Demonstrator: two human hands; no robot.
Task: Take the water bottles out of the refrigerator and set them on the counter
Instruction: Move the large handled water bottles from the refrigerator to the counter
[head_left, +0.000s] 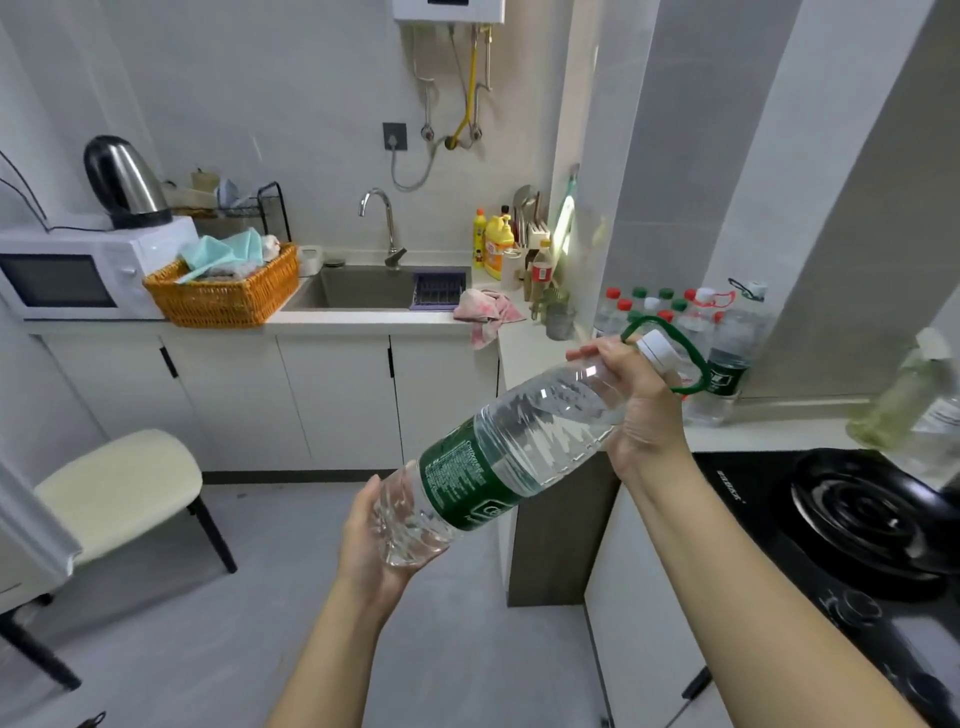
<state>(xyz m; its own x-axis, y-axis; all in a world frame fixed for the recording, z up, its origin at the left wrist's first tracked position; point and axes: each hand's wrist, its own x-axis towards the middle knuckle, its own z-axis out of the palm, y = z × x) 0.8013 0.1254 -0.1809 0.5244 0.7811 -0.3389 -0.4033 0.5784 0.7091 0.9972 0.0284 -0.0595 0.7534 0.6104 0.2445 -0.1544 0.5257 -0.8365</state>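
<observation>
Nearest the camera, the left hand (374, 540) cups the base of a large water bottle (483, 473) from below, palm and fingers wrapped round its bottom edge. The bottle is in mid-air above the floor and touches no surface. It is tilted, base low toward the person and cap (657, 351) high toward the counter (530, 358). The right hand (644, 410) is closed round the shoulder and neck just below the cap, and a green carry loop (693, 364) hangs off the neck beyond the knuckles. Assessment: the bottle appears full, so it is heavy for its thin, clear wall. That wall will likely dent under a hard squeeze and may be slick if cold from the refrigerator. The stiff neck and the base are the sound holds, and supporting it with both hands is appropriate. To the right is a black gas hob (862, 509). Beyond the right hand, a cluster of smaller bottles (670, 312) with red and green caps stands in the counter corner, so setting down calls for bare counter beside them. Farthest off are the sink (363, 291), a woven basket (223, 296) and a microwave (67, 275).
</observation>
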